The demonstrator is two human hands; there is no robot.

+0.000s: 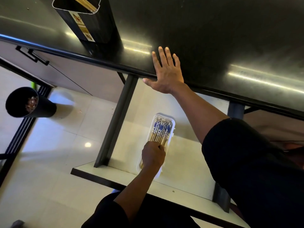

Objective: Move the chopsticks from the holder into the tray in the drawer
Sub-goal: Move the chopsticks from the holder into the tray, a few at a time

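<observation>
Chopsticks in tray: a bundle of wooden chopsticks [160,130] with blue-patterned tops is laid lengthwise in the white tray [172,127], patterned ends toward 12 o'clock, plain tips toward 6 o'clock under the hand.
Tray: it is set on the pale floor of the open drawer [185,163], at about 6 o'clock from the counter edge.
Chopsticks in holder: a few pale sticks [85,3] are seen standing in the dark holder [88,22] on the black counter [213,38], at 10 o'clock from the tray.
Left hand: the left hand [153,156] is curled over the plain ends of the bundle in the tray; the fingers are bent down onto the sticks, but whether they are clamped around them or only pressed on top cannot be told.
Right hand: the right hand [166,73] is spread flat, palm down, on the counter edge at 12 o'clock from the tray; nothing is held.
Handling: the sticks are judged light, stiff and smooth, prone to rolling and fanning apart when loosely gathered.
Where to hold: a bundle is best pinched around its middle or lower third, so the ends are kept level and aligned with the tray's long axis.
Risk: stray sticks may be skewed across the tray rim if released unevenly.
Progress: most sticks appear moved; those in the holder are judged still to be fetched.
</observation>
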